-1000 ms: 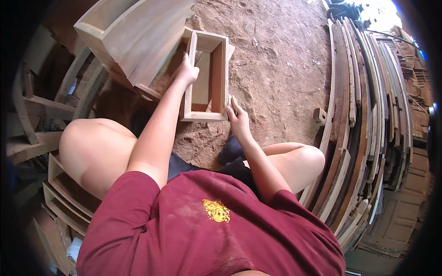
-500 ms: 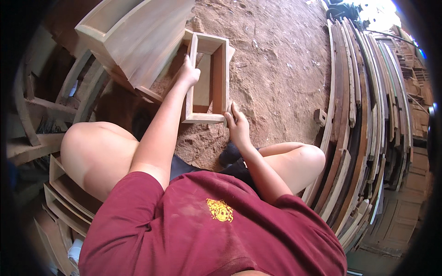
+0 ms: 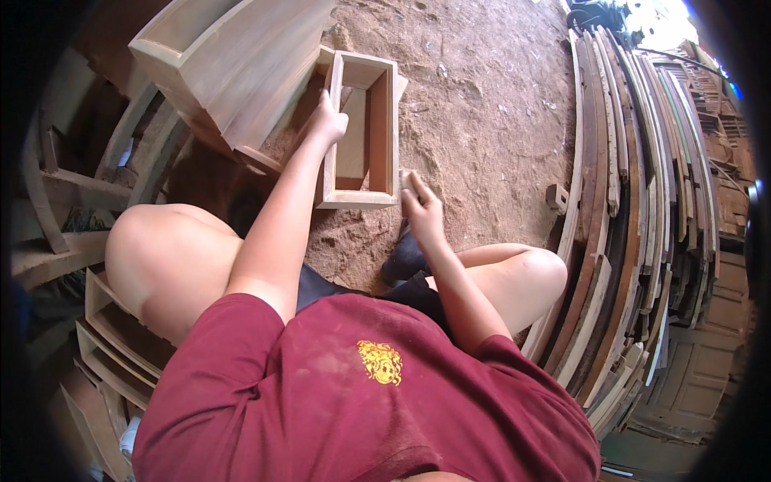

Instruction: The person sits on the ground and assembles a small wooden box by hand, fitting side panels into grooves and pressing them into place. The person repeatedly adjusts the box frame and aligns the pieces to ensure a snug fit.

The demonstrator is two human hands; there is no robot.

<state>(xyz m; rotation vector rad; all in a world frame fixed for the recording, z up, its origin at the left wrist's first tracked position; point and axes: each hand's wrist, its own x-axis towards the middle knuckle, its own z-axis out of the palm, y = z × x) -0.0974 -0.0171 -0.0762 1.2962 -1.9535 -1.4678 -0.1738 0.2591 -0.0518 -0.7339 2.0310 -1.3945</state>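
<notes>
The operator sits low in a maroon shirt (image 3: pixel 337 386), both knees bent outward and both forearms extended forward. The right hand (image 3: pixel 423 215) is the nearer: palm turned inward, thumb and fingers drawn together on a small pale piece (image 3: pixel 405 178), which is blurred; contact between this piece and the adjacent wall cannot be confirmed. The left arm reaches farther, nearly straight; the left hand (image 3: pixel 325 128) is clamped over the left long wall of the wooden frame (image 3: pixel 379 132), thumb toward the opening, remaining fingers largely hidden. The frame is positioned ahead of the operator, between the hands, above the sandy brown floor (image 3: pixel 490 120). It is a narrow rectangular box form, long sides pointing away, with pale rims, a reddish-brown inner right wall and an open centre through which a pale surface is visible. To its left, just beside it, stands a larger pale wooden cabinet (image 3: pixel 257 68). Well apart on the right, a small wooden block (image 3: pixel 556 198) lies beside stacked long planks (image 3: pixel 598 161).
</notes>
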